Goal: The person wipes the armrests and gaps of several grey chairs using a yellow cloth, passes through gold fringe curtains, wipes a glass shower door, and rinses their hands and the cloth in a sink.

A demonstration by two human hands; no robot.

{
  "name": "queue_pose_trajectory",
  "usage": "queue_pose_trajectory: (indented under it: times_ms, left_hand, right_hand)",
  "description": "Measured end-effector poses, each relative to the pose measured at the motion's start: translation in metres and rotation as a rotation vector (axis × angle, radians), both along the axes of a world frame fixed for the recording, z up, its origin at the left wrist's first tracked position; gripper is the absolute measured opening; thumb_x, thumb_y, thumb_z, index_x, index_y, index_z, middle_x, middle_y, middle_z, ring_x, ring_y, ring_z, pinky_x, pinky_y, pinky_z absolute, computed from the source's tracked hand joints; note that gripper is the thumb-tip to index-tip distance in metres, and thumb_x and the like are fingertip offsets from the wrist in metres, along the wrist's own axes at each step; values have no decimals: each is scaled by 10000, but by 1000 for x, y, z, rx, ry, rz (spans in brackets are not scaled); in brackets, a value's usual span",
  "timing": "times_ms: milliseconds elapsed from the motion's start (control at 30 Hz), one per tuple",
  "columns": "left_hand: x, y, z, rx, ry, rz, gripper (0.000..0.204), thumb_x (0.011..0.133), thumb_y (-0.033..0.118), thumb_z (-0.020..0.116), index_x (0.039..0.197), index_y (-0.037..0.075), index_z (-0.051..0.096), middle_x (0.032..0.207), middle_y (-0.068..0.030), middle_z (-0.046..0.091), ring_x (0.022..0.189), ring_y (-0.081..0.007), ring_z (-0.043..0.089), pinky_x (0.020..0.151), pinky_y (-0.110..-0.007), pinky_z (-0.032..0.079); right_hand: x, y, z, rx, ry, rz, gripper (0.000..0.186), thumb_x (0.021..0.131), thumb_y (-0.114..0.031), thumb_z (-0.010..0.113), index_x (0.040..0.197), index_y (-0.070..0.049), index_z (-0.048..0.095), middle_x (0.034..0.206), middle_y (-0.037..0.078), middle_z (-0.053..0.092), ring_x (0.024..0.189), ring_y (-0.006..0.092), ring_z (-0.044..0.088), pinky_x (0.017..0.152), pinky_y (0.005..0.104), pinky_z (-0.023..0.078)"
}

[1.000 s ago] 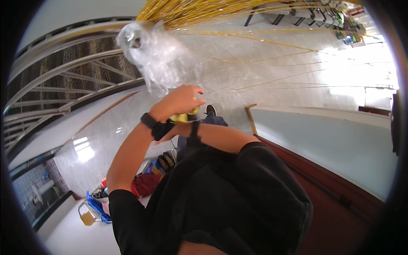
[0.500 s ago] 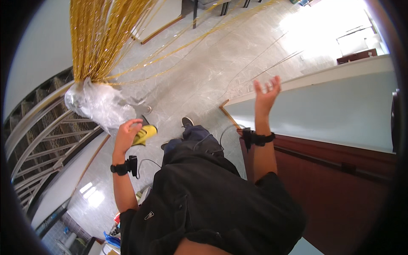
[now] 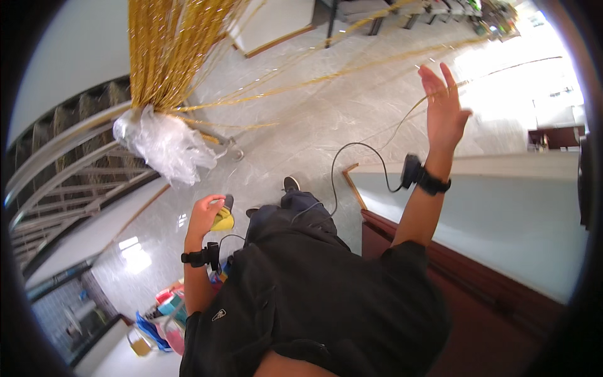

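In the head view, the clear plastic bag hangs crumpled against the end of the stair railing. A thick bunch of gold tinsel strands rises from its upper end, gathered tight there and fanning out above. The plastic is too wrinkled for me to make out how far down inside it the strands go.

Below the bag and a little to its right is my left hand, fingers curled around a yellow-and-grey item whose full shape my hand partly hides. My right hand is well to the right of the bag, palm up with the fingers spread wide. At least 1 thin gold strand crosses those fingers; I can't make out whether they grip it. Each of my 2 wrists wears a black strap with a small box and a cable.

Well below the bag, beside my left arm, a blue bag and a pink container sit close together; their contents are too small to see.
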State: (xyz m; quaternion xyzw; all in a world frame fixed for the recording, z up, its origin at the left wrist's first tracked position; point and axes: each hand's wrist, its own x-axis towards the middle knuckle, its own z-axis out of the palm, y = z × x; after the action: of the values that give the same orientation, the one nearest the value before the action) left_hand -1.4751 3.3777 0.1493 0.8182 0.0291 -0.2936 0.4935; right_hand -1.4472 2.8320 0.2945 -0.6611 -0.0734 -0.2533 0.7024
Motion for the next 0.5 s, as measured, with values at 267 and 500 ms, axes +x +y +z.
queue_pose_trajectory:
  times_ms: [267, 500]
  left_hand:
    - [-19, 19, 1, -39, 14, 125, 244, 911, 192, 596, 1034, -9, 659, 792, -52, 668, 718, -79, 604, 643, -235, 464]
    - [-18, 72, 9, 53, 42, 60, 244, 903, 198, 607, 1030, -3, 662, 775, -43, 657, 690, -66, 568, 624, -224, 447]
  right_hand:
    - [19, 134, -45, -41, 70, 127, 1105, 683, -506, 772, 1474, 0, 189, 1455, 229, 327, 1366, 346, 308, 1118, 478, 242]
    - [86, 201, -47, 108, -49, 243, 1118, 671, -501, 799, 1490, -56, 181, 1511, 197, 254, 1407, 330, 240, 1121, 520, 223]
